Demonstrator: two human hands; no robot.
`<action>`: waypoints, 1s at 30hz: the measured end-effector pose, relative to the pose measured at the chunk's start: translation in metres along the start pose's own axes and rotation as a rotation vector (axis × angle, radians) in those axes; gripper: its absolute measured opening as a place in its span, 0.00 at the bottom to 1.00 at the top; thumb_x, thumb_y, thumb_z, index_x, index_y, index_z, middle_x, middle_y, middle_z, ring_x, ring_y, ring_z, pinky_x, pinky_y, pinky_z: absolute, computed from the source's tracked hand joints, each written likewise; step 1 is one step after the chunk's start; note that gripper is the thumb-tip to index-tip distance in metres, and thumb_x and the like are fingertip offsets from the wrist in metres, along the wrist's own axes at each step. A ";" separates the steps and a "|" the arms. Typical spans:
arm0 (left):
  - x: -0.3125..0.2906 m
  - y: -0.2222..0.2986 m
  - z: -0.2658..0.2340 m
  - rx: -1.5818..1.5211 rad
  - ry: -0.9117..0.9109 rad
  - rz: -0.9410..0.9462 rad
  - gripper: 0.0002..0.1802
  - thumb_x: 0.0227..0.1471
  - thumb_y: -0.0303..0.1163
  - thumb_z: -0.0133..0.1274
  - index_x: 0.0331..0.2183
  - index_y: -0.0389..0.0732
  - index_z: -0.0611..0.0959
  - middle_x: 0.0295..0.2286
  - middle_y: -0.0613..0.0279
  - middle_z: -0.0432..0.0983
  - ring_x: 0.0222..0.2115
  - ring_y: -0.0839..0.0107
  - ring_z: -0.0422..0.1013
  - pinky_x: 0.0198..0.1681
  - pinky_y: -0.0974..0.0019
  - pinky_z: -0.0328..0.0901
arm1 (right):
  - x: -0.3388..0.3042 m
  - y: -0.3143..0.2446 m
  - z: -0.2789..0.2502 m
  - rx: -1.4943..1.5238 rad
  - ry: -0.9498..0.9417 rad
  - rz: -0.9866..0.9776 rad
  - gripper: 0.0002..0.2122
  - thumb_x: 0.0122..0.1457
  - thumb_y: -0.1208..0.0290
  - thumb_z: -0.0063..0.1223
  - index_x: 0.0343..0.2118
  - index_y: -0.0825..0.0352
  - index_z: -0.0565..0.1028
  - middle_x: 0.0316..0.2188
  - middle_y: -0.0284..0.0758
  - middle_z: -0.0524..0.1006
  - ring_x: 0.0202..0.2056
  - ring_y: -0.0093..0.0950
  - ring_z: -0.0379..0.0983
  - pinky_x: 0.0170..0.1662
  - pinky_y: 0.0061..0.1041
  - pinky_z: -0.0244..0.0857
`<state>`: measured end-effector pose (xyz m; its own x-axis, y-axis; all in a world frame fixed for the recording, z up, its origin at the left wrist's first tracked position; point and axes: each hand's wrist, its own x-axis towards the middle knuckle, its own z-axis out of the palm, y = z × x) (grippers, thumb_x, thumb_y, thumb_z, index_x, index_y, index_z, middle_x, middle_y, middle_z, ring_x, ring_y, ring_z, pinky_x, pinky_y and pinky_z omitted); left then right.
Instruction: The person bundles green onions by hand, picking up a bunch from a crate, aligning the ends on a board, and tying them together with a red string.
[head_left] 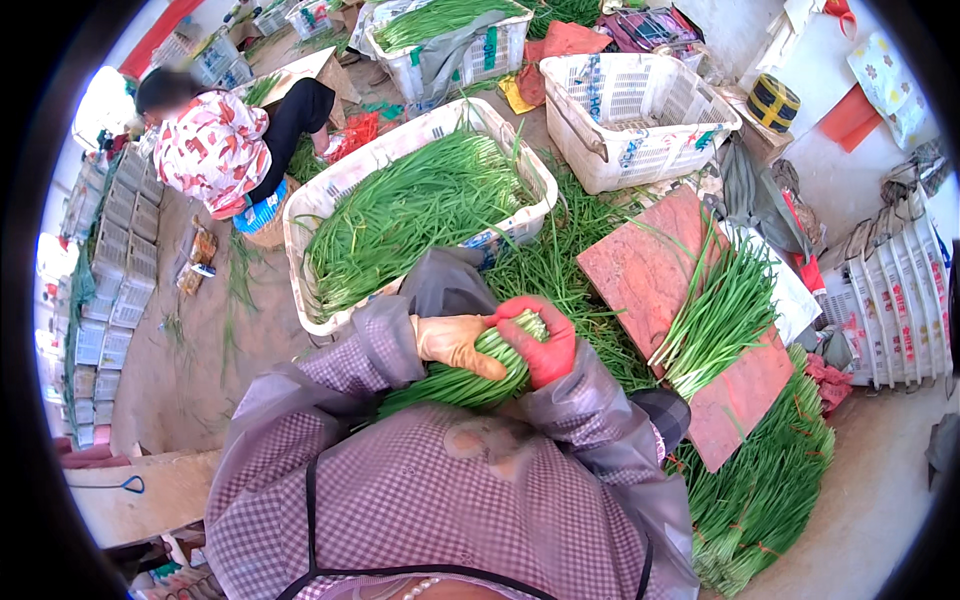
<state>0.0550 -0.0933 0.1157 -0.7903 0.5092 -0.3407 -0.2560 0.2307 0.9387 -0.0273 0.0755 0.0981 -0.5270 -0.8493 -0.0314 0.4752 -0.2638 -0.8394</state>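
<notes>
In front of my chest I hold a bunch of garlic chives (440,390), its pale cut ends turned to the right and its green leaves trailing left. My left hand (458,343), in a tan glove, is wrapped round the bunch. Red-gloved, my right hand (545,347) closes over the pale ends, and the fingers of both hands meet at the top. To the right, loose chives (722,315) lie across a reddish board (640,250). Just beyond my hands stands a white plastic crate (546,188) heaped with chives (410,215).
Tied chive bunches (765,490) are piled below the board at right. Loose greens (555,265) cover the floor between crate and board. Another white crate (640,160) stands farther back. At far left a person (215,150) sits bent over, near stacked crates (120,240).
</notes>
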 end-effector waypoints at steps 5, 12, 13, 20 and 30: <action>-0.014 0.027 0.006 -0.163 0.219 0.186 0.63 0.38 0.52 0.65 0.62 0.41 0.42 0.56 0.56 0.55 0.57 0.66 0.52 0.59 0.62 0.50 | 0.024 -0.055 -0.015 0.089 0.210 -0.230 0.08 0.51 0.80 0.56 0.35 0.66 0.74 0.31 0.34 0.76 0.28 0.26 0.74 0.33 0.23 0.69; -0.070 0.001 -0.019 0.043 0.573 0.087 0.64 0.38 0.41 0.67 0.62 0.44 0.38 0.59 0.46 0.48 0.58 0.56 0.51 0.59 0.55 0.50 | 0.034 -0.249 -0.061 -0.243 0.353 -0.795 0.23 0.55 0.73 0.53 0.54 0.66 0.64 0.26 0.41 0.75 0.28 0.31 0.73 0.34 0.30 0.71; -0.080 -0.003 -0.023 -0.153 0.592 0.079 0.63 0.39 0.40 0.67 0.62 0.47 0.38 0.59 0.44 0.49 0.57 0.53 0.54 0.57 0.54 0.53 | 0.042 -0.257 -0.059 -0.463 0.447 -0.736 0.22 0.55 0.74 0.52 0.54 0.67 0.63 0.26 0.42 0.76 0.29 0.30 0.73 0.35 0.29 0.71; -0.126 -0.005 -0.036 -0.237 1.012 0.256 0.47 0.46 0.35 0.59 0.61 0.45 0.51 0.55 0.48 0.56 0.50 0.60 0.62 0.51 0.60 0.60 | 0.097 -0.262 -0.062 -0.419 0.456 -0.709 0.15 0.52 0.81 0.51 0.45 0.72 0.72 0.29 0.41 0.74 0.27 0.31 0.72 0.35 0.30 0.71; -0.135 -0.013 -0.056 -0.392 1.256 0.314 0.19 0.56 0.35 0.49 0.47 0.35 0.74 0.35 0.59 0.77 0.28 0.77 0.73 0.33 0.73 0.68 | 0.127 -0.279 -0.062 -0.187 0.541 -0.757 0.13 0.53 0.83 0.49 0.43 0.71 0.73 0.26 0.41 0.75 0.28 0.30 0.72 0.35 0.28 0.69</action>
<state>0.1339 -0.2114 0.1525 -0.7609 -0.6481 -0.0312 0.0540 -0.1112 0.9923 -0.2706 0.0696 0.2950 -0.9262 -0.1426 0.3491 -0.2227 -0.5401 -0.8116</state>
